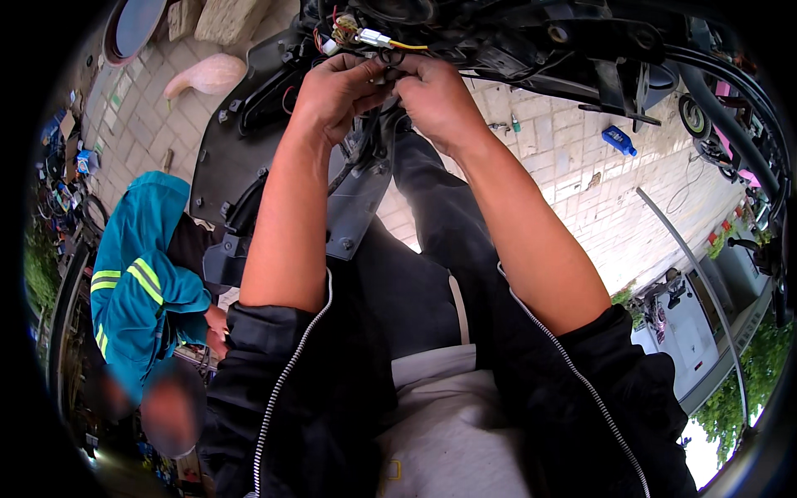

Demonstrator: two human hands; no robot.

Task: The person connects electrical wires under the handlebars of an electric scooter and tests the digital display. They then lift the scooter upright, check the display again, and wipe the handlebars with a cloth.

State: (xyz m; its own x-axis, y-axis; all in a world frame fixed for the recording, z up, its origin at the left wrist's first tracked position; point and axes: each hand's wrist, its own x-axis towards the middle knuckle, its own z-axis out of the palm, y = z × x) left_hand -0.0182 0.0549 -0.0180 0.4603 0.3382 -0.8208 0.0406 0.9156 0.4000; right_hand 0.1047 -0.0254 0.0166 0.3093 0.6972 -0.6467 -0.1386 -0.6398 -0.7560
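Observation:
My left hand (pixel 342 93) and my right hand (pixel 437 101) meet at the top middle, fingertips almost touching. Both are closed in a pinch on a thin black wire (pixel 392 57) that loops up between them; its ends are hidden by my fingers. Just above sit a white connector plug (pixel 374 38) with a yellow lead and a bundle of coloured wires (pixel 344 29). Behind my hands is the dark frame (pixel 531 41) of a vehicle with its covers off. A black plastic panel (pixel 249 108) with bolts stands beside my left forearm, and black cables run down below my hands.
At the left a person in a teal jacket (pixel 137 249) with reflective stripes bends close to my left arm. A pale gourd (pixel 207 76) lies on the paving (pixel 581 158). On the right are a blue bottle (pixel 618 140), a small green bottle (pixel 515 124) and a grey pole (pixel 693 261).

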